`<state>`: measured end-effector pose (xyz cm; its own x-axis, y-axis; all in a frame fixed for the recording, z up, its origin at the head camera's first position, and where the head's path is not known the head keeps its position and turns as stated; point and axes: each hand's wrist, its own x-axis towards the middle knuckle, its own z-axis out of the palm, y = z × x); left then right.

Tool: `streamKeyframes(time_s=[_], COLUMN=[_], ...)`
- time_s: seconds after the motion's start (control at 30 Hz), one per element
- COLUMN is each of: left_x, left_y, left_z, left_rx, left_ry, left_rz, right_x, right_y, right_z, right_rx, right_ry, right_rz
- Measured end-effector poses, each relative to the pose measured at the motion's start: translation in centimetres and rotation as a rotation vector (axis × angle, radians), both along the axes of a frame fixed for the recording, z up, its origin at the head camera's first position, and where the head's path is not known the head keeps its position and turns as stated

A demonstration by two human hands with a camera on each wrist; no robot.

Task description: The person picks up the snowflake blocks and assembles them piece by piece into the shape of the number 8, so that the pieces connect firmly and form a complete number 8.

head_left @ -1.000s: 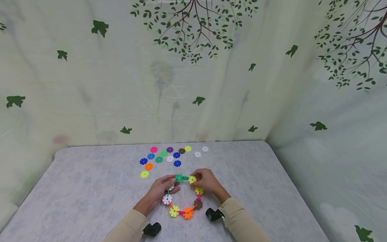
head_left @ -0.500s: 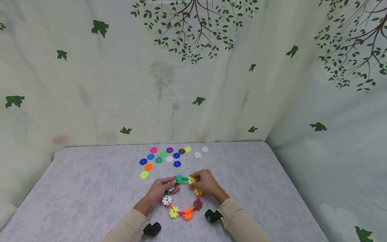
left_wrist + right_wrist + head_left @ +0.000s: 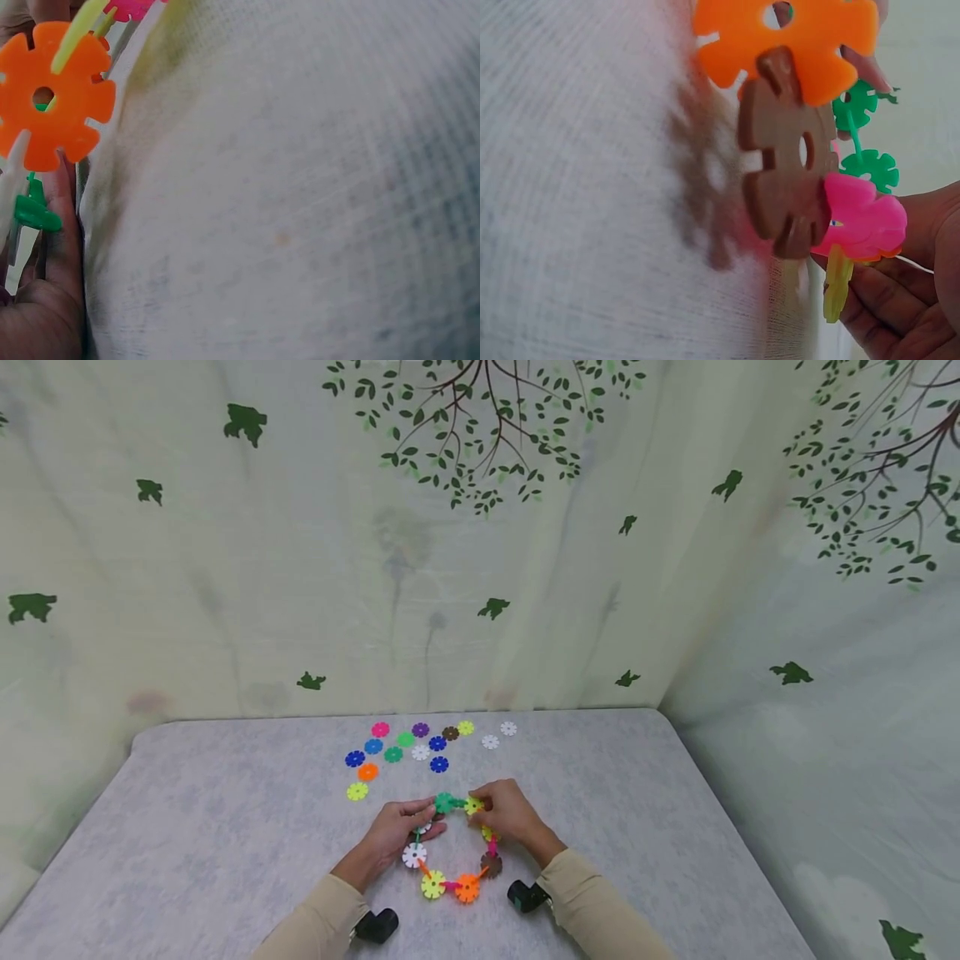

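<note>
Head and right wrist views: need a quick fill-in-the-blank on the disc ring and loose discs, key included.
1. At the far edge of the ring, the disc nearest the left hand is ____.
2. In the right wrist view, the brown disc joins an orange disc to a ____ disc.
3. In the head view, the rightmost loose disc is ____.
4. There, the lowest loose disc is ____.

Missing words: green; pink; white; yellow.

Pale, creased walls (image 3: 300,568) meet in a corner at right, bearing dark green patches (image 3: 246,424) and 2 large leafy branch prints (image 3: 483,435); before them stands a mottled grey table (image 3: 225,827).
</note>
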<state>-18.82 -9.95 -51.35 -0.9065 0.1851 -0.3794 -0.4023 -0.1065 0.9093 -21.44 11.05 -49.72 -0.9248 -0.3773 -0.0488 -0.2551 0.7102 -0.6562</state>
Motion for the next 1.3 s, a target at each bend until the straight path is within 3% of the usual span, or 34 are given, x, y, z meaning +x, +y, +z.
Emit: streamKeyframes(time_s=[0.4,0.9,1.3], left_x=[0.1,0.1,0.2], left_y=[-0.6,-0.6,-0.6], left_z=[-0.3,-0.3,-0.1], left_rx=[0.025,0.009,-0.016], left_ry=[0.056,0.061,0.055], left_rz=[-0.083,-0.102,-0.086], right_x=[0.1,0.2,0.0], right_y=[-0.3,-1.0,-1.0], right_z=[-0.1,0.4,0.0], right_rx=[0.081,0.213,0.163], right_ry=[0.077,0.066,0.011], right_rz=[0.039,0.05,0.013])
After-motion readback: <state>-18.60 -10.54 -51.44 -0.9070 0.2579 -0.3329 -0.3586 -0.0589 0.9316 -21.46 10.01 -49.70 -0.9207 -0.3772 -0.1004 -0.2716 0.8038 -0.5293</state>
